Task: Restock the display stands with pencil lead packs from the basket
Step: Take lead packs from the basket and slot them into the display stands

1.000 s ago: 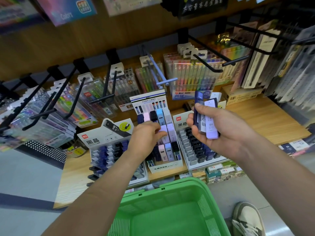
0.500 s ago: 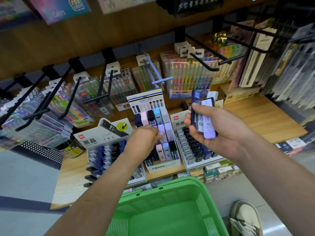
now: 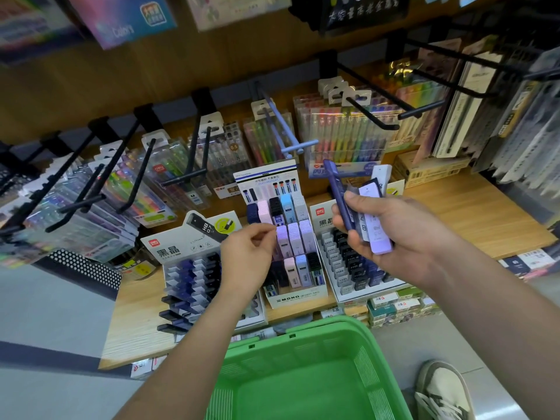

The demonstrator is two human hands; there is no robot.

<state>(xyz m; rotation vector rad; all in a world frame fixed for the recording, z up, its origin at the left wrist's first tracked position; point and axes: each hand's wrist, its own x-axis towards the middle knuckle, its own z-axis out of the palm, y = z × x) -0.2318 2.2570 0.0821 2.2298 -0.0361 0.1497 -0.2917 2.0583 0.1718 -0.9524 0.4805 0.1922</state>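
Note:
My left hand (image 3: 247, 256) hovers at the left side of the middle MONO display stand (image 3: 298, 297), thumb and forefinger pinching the corner of a lilac lead pack (image 3: 282, 237) seated in its middle row. My right hand (image 3: 406, 237) is raised over the right stand (image 3: 348, 294) and grips a fan of several packs: a dark blue one (image 3: 339, 192), a lilac one (image 3: 377, 228) and a white one (image 3: 382, 175). A third stand (image 3: 169, 248) with dark blue packs sits at the left. The green basket (image 3: 372, 386) is below my arms; its visible inside holds nothing.
Black hooks (image 3: 372, 116) with hanging pen packs jut out over the wooden shelf (image 3: 472, 213) behind the stands. Small boxes (image 3: 400, 307) are stacked under the shelf edge. A shoe (image 3: 445, 392) stands on the floor right of the basket.
My left hand has drawn back left from over the middle stand's rows to its left side. The right hand's packs have spread into a wider fan.

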